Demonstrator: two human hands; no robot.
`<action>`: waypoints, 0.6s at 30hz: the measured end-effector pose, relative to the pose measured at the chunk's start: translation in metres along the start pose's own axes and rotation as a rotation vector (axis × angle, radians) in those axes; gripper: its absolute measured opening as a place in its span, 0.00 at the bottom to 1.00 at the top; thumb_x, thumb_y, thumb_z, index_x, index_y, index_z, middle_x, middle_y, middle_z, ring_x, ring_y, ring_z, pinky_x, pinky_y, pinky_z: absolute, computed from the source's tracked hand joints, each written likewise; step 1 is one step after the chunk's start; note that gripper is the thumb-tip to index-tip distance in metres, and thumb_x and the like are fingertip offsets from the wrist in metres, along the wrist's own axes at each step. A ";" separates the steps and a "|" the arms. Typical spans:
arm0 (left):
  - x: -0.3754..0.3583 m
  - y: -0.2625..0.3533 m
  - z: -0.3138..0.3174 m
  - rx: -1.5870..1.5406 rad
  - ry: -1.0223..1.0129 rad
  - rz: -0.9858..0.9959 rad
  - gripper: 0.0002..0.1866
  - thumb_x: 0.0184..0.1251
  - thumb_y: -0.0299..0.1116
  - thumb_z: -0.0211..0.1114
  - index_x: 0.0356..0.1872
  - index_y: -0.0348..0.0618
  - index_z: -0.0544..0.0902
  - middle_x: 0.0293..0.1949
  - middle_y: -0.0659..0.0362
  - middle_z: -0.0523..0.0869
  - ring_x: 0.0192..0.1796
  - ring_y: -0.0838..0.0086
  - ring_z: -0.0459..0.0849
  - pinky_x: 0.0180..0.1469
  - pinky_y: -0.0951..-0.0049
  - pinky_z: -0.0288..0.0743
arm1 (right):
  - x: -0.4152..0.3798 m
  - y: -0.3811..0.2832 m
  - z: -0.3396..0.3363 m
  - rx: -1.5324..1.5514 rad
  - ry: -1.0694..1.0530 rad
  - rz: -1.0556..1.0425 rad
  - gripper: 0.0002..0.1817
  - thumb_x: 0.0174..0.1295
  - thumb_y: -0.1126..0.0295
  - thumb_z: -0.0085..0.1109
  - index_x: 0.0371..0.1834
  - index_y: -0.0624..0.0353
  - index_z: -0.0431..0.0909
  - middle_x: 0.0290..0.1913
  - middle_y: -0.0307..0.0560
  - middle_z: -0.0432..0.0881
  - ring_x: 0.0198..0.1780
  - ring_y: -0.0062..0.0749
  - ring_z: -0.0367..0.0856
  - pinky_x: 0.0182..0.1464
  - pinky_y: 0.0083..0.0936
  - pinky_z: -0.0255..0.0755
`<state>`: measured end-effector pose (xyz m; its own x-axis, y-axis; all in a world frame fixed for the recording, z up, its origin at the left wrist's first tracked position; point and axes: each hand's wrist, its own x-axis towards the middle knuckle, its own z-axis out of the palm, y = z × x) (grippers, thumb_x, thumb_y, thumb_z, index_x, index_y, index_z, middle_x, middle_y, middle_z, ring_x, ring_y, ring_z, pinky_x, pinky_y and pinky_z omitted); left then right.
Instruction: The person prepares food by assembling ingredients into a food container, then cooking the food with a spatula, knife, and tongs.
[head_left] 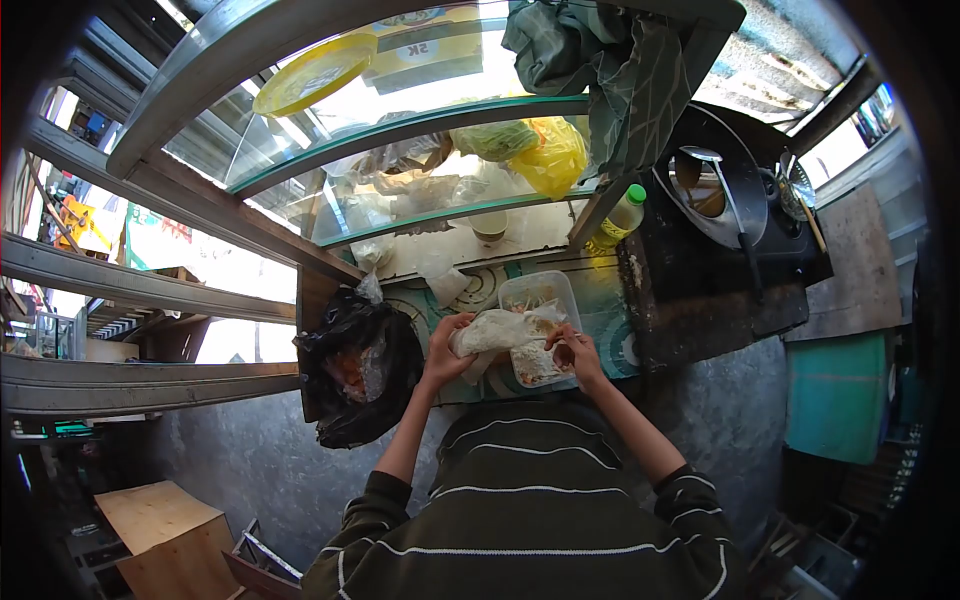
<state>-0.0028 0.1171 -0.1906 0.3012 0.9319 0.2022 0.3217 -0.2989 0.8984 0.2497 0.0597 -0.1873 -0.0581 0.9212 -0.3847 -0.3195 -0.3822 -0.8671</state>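
My left hand [447,347] is closed round a whitish plastic bag [495,331], which lies on its side in the air. Below the bag's right end stands a clear plastic container [557,284] with white and orange-brown food bits inside. Over the container's right edge, my right hand [577,354] has its fingers curled together close to the bag's end. Whatever sits between those fingertips is too small to make out. The bag covers part of the container's middle.
A black plastic bag [340,330] sits left on the patterned counter [420,300]. Behind are a small white bag [440,280], a cup [489,225] and a glass display case [420,140]. Right of them stand a green-capped bottle [622,217] and a stove with a wok [708,200].
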 end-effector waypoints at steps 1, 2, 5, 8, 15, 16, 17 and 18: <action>0.000 0.000 0.000 0.000 -0.001 0.000 0.29 0.34 0.25 0.69 0.46 0.40 0.75 0.40 0.54 0.78 0.42 0.66 0.77 0.46 0.70 0.71 | -0.001 0.000 -0.002 0.014 0.016 0.009 0.23 0.68 0.51 0.39 0.32 0.58 0.75 0.26 0.37 0.78 0.18 0.14 0.68 0.21 0.11 0.57; 0.000 0.001 0.000 0.002 -0.001 -0.004 0.29 0.34 0.25 0.69 0.46 0.40 0.75 0.39 0.54 0.78 0.42 0.66 0.77 0.46 0.70 0.71 | -0.002 0.000 -0.004 0.028 0.034 0.019 0.23 0.67 0.51 0.39 0.32 0.58 0.75 0.27 0.38 0.78 0.18 0.14 0.68 0.20 0.11 0.58; 0.000 0.001 0.000 -0.004 0.000 -0.009 0.29 0.34 0.25 0.69 0.46 0.40 0.75 0.38 0.54 0.78 0.41 0.66 0.77 0.45 0.70 0.70 | -0.003 0.000 -0.013 0.068 0.041 0.012 0.22 0.67 0.52 0.41 0.32 0.57 0.77 0.27 0.37 0.79 0.18 0.14 0.68 0.20 0.11 0.56; -0.001 0.000 0.000 -0.010 0.007 -0.014 0.29 0.35 0.26 0.69 0.46 0.40 0.75 0.37 0.54 0.77 0.40 0.66 0.77 0.45 0.70 0.70 | -0.006 0.002 -0.024 0.082 0.093 0.007 0.22 0.67 0.50 0.41 0.32 0.57 0.77 0.26 0.37 0.78 0.18 0.14 0.68 0.20 0.11 0.56; -0.002 -0.006 0.002 -0.020 0.012 -0.012 0.29 0.34 0.25 0.68 0.47 0.41 0.75 0.37 0.54 0.77 0.41 0.66 0.77 0.46 0.70 0.70 | -0.020 -0.008 -0.043 0.066 0.154 -0.046 0.23 0.67 0.50 0.41 0.32 0.57 0.77 0.25 0.36 0.78 0.18 0.14 0.67 0.21 0.11 0.56; -0.003 -0.007 0.002 -0.021 0.010 -0.012 0.29 0.34 0.25 0.68 0.47 0.41 0.75 0.37 0.54 0.77 0.41 0.66 0.77 0.46 0.70 0.70 | -0.022 -0.011 -0.046 0.005 0.173 -0.060 0.23 0.67 0.50 0.40 0.31 0.58 0.78 0.25 0.36 0.78 0.19 0.14 0.68 0.22 0.11 0.57; -0.003 -0.008 0.002 -0.024 0.011 -0.024 0.29 0.34 0.25 0.68 0.47 0.41 0.75 0.37 0.55 0.77 0.41 0.67 0.77 0.46 0.70 0.70 | -0.025 -0.014 -0.047 -0.056 0.193 -0.076 0.24 0.67 0.51 0.40 0.31 0.59 0.78 0.26 0.36 0.78 0.19 0.14 0.68 0.22 0.11 0.58; -0.003 -0.010 0.002 -0.027 0.012 -0.035 0.29 0.34 0.25 0.68 0.47 0.41 0.75 0.37 0.55 0.77 0.41 0.67 0.77 0.46 0.70 0.70 | -0.027 -0.018 -0.048 -0.055 0.195 -0.077 0.24 0.67 0.51 0.40 0.31 0.59 0.78 0.26 0.36 0.78 0.19 0.14 0.68 0.22 0.11 0.58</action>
<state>-0.0049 0.1171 -0.2008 0.2797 0.9440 0.1750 0.3070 -0.2607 0.9153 0.3021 0.0381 -0.1762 0.1502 0.9183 -0.3664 -0.2638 -0.3199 -0.9100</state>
